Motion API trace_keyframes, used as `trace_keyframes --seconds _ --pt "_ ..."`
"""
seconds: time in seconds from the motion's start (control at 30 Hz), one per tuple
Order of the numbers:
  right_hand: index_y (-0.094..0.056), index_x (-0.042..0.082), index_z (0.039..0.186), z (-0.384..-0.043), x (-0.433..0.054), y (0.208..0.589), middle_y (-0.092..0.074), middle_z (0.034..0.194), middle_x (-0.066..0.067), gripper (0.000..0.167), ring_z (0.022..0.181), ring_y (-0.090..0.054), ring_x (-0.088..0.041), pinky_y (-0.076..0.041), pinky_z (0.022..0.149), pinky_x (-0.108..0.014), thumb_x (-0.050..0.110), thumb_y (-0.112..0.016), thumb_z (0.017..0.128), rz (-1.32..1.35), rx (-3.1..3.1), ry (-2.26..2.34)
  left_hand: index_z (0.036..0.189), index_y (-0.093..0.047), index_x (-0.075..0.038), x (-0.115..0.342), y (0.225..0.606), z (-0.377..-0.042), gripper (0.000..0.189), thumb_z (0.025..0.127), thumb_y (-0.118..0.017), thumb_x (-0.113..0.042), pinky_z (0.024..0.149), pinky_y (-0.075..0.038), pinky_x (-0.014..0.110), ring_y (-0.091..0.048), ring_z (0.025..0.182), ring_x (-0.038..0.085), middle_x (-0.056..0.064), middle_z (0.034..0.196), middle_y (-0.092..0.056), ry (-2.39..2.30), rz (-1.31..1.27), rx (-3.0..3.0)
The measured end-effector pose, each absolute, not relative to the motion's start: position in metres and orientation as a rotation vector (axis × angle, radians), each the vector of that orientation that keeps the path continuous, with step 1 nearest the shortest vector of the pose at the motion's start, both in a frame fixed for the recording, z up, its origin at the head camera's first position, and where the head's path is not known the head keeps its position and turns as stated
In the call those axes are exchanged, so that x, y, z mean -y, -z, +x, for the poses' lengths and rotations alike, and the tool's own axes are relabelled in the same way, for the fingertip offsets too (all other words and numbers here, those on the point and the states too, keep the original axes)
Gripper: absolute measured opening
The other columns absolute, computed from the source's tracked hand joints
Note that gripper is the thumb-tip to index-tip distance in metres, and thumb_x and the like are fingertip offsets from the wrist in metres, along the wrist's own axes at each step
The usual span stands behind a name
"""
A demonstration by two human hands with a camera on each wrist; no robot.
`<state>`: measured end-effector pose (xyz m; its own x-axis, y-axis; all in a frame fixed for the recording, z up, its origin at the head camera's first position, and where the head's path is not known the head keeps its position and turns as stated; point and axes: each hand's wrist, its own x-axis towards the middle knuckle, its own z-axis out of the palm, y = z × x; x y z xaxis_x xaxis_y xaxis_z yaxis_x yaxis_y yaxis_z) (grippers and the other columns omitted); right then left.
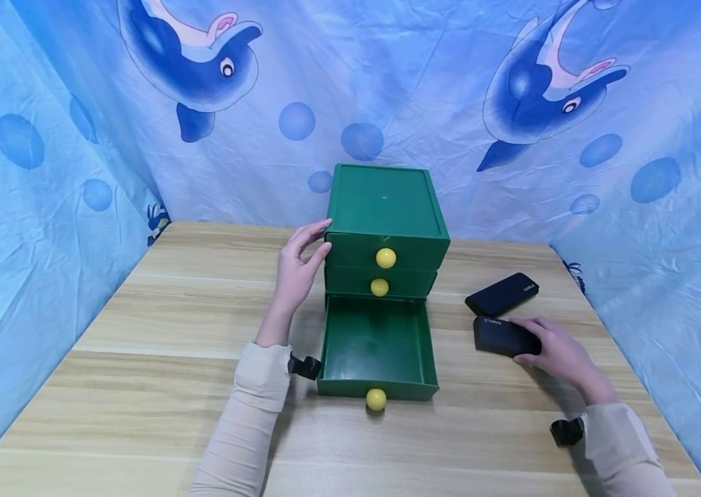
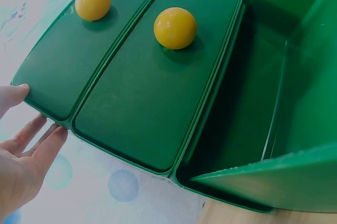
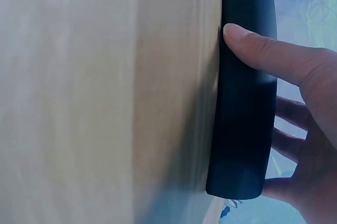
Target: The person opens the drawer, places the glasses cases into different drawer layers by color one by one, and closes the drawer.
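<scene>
A green drawer cabinet (image 1: 387, 200) with yellow ball knobs stands at the back middle of the table. Its bottom drawer (image 1: 376, 345) is pulled out, and nothing lies inside; the two upper drawers are closed. My left hand (image 1: 299, 266) rests its fingertips against the cabinet's upper left side, with the thumb by the front corner of the top drawer (image 2: 58, 66). To the right, my right hand (image 1: 558, 348) grips a black glasses case (image 1: 499, 336) between thumb and fingers. In the right wrist view the case (image 3: 245, 129) is on its edge, thumb across one long side.
A second black glasses case (image 1: 502, 295) lies just behind the gripped one. The wooden table (image 1: 157, 393) reaches to a blue dolphin-print curtain (image 1: 300, 62) at the back and both sides. The open drawer juts toward the front between my arms, its yellow knob (image 1: 376, 400) foremost.
</scene>
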<state>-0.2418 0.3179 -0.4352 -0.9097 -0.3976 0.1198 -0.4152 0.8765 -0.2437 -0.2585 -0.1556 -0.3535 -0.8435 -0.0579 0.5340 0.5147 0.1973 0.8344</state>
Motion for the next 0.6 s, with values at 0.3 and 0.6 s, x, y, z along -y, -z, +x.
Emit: trace_keyframes --seconds 0.3,0.6 --pt "-0.056 0.008 0.134 -0.235 -0.312 0.431 -0.059 0.123 -0.024 0.071 0.111 -0.057 -0.046 -0.048 0.085 -0.061 0.031 -0.084 0.073 0.658 2.953 -0.401 0.133 -0.059 -0.012 0.155 0.354 -0.258 0.037 0.097 -0.06 -0.017 0.094 -0.054 0.049 -0.055 0.122 0.022 0.01 0.131 -0.056 1.682 -0.433 2.019" --pt "-0.057 0.01 0.133 -0.227 -0.299 0.42 -0.059 0.125 -0.023 0.068 0.112 -0.056 -0.046 -0.048 0.085 -0.061 0.03 -0.084 0.074 0.68 2.95 -0.34 0.133 -0.059 -0.013 0.155 0.356 -0.258 0.037 0.097 -0.06 -0.019 0.094 -0.054 0.049 -0.055 0.123 0.022 0.01 0.131 -0.056 1.677 -0.439 2.026"
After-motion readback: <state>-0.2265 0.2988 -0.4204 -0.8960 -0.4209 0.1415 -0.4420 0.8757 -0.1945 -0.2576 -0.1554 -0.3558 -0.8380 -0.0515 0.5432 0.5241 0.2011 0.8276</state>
